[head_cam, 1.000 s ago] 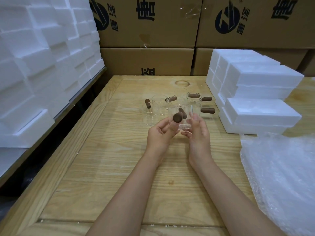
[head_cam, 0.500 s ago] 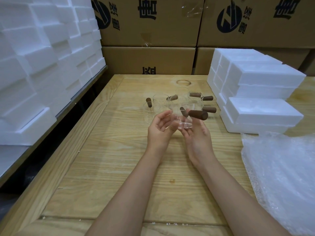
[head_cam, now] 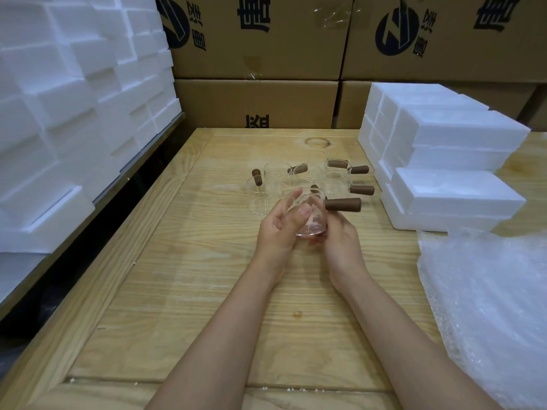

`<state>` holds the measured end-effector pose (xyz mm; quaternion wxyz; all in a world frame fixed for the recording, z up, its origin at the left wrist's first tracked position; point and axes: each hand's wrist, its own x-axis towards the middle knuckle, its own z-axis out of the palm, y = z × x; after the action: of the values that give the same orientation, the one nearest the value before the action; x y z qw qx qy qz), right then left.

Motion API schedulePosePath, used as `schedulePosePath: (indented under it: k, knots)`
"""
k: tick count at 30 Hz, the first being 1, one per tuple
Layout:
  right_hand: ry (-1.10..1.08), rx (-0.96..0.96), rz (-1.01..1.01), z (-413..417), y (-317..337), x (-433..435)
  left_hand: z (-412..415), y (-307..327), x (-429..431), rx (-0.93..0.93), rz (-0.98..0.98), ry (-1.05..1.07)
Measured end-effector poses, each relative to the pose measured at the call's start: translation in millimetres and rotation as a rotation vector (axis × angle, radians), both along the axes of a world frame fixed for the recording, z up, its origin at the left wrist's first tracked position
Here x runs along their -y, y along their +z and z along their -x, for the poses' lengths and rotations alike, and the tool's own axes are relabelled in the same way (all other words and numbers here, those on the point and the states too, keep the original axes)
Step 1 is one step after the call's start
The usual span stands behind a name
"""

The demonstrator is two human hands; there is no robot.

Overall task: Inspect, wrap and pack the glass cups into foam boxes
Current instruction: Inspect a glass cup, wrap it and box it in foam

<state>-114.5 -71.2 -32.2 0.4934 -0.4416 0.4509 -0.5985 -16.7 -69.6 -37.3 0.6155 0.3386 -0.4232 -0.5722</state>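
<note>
Holding glass cup (head_cam: 310, 214) above mid table (head_cam: 207, 291), my left hand (head_cam: 276, 229) cupping its side, my right hand (head_cam: 340, 241) curled round its base, open wood toward me, spare cups (head_cam: 334, 179) just behind, foam boxes (head_cam: 450, 196) near right, wooden handle (head_cam: 343, 204) now pointing right, facing me a second ago.

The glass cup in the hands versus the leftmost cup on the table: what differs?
The held cup is gripped by the left hand and right hand; the leftmost cup stands untouched on the table. Its handle points right; the leftmost cup's points away. Both are clear glass with brown handles.
</note>
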Motion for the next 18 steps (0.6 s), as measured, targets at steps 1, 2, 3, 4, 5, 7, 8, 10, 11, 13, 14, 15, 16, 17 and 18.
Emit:
schedulePosePath:
  k: [1, 2, 3, 4, 5, 7, 8, 10, 11, 13, 14, 15, 16, 17, 18]
  knots:
    - [-0.075, 0.015, 0.036, 3.2, -0.5, 0.9, -0.3, -0.9, 0.8, 0.004, -0.004, 0.017]
    - [-0.132, 0.034, 0.084, 7.2, 0.0, 1.7, -0.9, -1.4, 1.3, 0.012, -0.012, 0.034]
    - [-0.162, 0.046, 0.132, 11.6, 1.1, 1.5, -1.7, -1.7, 1.7, 0.022, -0.021, 0.045]
    - [-0.173, 0.044, 0.179, 15.6, 2.8, 0.6, -2.4, -2.0, 1.9, 0.032, -0.027, 0.053]
    - [-0.172, 0.041, 0.225, 18.8, 4.2, -0.9, -3.0, -2.3, 1.9, 0.044, -0.030, 0.061]
    - [-0.186, -0.018, 0.326, 20.3, 6.5, -4.6, -3.2, -2.9, 1.4, 0.063, -0.034, 0.064]
    - [-0.208, -0.086, 0.370, 19.0, 8.2, -6.4, -2.8, -2.7, 0.6, 0.069, -0.032, 0.060]
    - [-0.276, -0.190, 0.401, 15.7, 6.9, -7.0, -1.6, -2.5, -0.8, 0.084, -0.019, 0.041]
    - [-0.312, -0.205, 0.391, 15.1, 5.7, -7.0, -0.9, -2.2, -1.3, 0.091, -0.012, 0.031]
    - [-0.370, -0.194, 0.345, 16.6, 4.4, -5.9, 0.5, -1.8, -2.4, 0.115, 0.005, 0.016]
    - [-0.385, -0.170, 0.311, 17.3, 5.4, -5.4, 1.2, -1.3, -3.1, 0.128, 0.014, 0.003]
    - [-0.393, -0.142, 0.272, 18.3, 6.1, -4.2, 2.0, -1.2, -3.5, 0.138, 0.026, -0.015]
    - [-0.395, -0.109, 0.233, 19.2, 7.0, -3.3, 2.5, -1.5, -3.9, 0.142, 0.039, -0.034]
    - [-0.393, -0.073, 0.191, 19.9, 7.1, -2.4, 2.5, -2.4, -4.0, 0.147, 0.052, -0.054]
    - [-0.383, -0.028, 0.146, 20.7, 7.2, -1.6, 2.4, -3.1, -4.4, 0.158, 0.066, -0.071]
